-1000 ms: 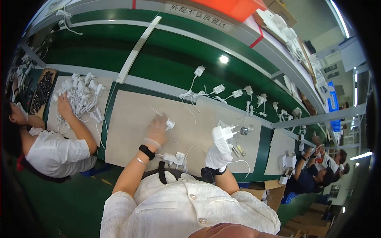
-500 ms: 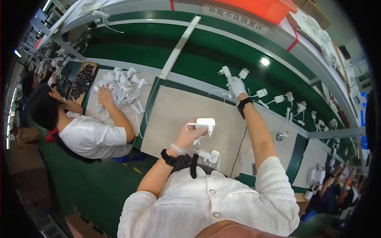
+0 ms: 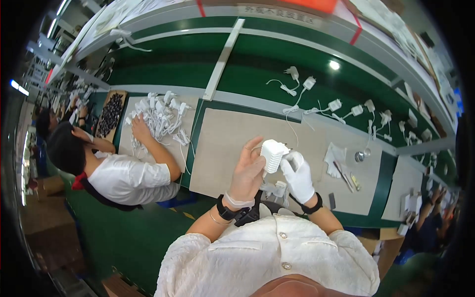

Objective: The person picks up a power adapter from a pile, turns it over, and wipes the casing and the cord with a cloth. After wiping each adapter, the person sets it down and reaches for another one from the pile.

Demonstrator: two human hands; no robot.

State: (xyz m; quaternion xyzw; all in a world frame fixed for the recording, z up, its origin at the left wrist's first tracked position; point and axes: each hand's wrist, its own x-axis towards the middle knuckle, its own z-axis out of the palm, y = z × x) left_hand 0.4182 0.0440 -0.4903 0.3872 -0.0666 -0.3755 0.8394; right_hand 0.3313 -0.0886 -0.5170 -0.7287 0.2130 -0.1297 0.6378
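Observation:
My left hand [image 3: 249, 172], in a thin see-through glove, grips a white power adapter [image 3: 271, 157] above the bench. Its ribbed side shows, and its prongs point right. My right hand [image 3: 298, 177], in a white glove, has its fingers closed against the adapter's prong side; the exact contact is partly hidden. Below my hands, close to my body, another white adapter [image 3: 280, 186] with its cord lies on the bench, partly covered. Beyond, on the green belt, lie a corded white adapter [image 3: 308, 83] and several more trailing off to the right.
Beige mat [image 3: 222, 143] covers the bench. On its right are a white cloth [image 3: 335, 154], a pen-like tool [image 3: 342, 176], a small metal container [image 3: 359, 156] and a dark flat piece [image 3: 332, 201]. At left, a co-worker [image 3: 123, 173] reaches into an adapter pile [image 3: 159, 113] beside a tray [image 3: 112, 115] of small dark parts.
My right hand has come back from the belt to the held adapter, leaving adapters lying there. My left hand has raised and turned its adapter. The whole view has shifted.

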